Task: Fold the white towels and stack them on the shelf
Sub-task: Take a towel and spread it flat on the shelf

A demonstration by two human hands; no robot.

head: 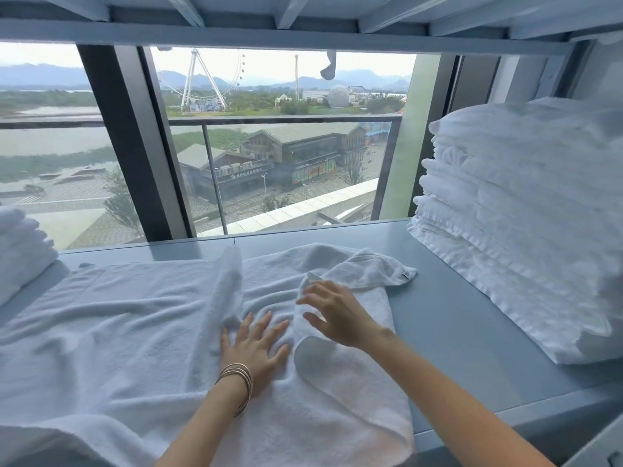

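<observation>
A white towel (135,332) lies spread and wrinkled across the grey shelf surface (448,318). Its right edge is folded over into a loose flap (364,291). My left hand (256,345), with thin bangles on the wrist, presses flat on the towel's middle, fingers spread. My right hand (337,315) hovers over or lightly touches the folded flap, fingers relaxed and spread. A tall stack of folded white towels (526,210) stands on the shelf at the right.
A smaller stack of folded white towels (20,247) sits at the left edge. A large window (286,146) runs along the back of the shelf. The underside of an upper shelf (303,15) is overhead. Bare shelf shows between the spread towel and the right stack.
</observation>
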